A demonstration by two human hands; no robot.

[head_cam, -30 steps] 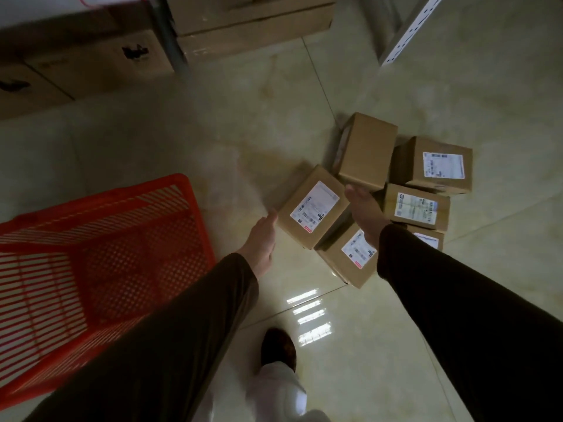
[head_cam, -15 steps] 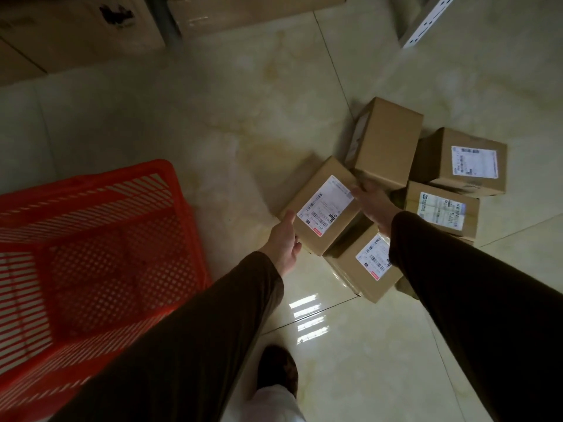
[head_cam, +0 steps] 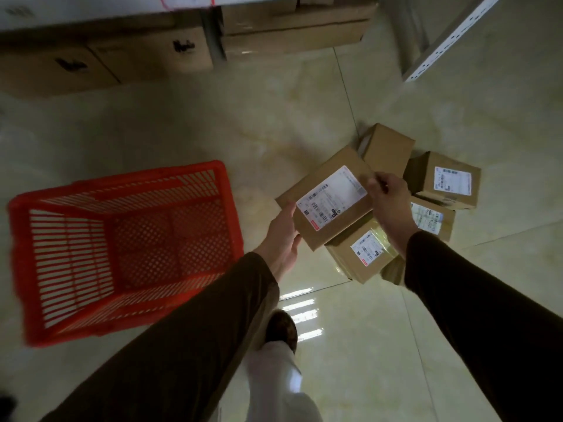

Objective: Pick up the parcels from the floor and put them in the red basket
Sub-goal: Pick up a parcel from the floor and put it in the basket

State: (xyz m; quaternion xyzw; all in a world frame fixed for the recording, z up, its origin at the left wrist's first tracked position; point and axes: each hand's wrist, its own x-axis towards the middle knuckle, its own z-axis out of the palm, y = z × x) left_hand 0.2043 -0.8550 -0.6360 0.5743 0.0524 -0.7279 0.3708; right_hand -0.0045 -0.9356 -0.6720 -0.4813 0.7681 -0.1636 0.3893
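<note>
Our left hand (head_cam: pixel 281 237) and right hand (head_cam: pixel 388 197) clasp a labelled parcel (head_cam: pixel 327 197) by opposite ends — fingers curled on its edges — holding it above the other parcels (head_cam: pixel 362 254) piled on the floor (head_cam: pixel 350 345). We judge the lift is under way; next it must swing left and down into the red basket (head_cam: pixel 122 248), which holds nothing. A second ago both hands were only reaching toward the pile.
</note>
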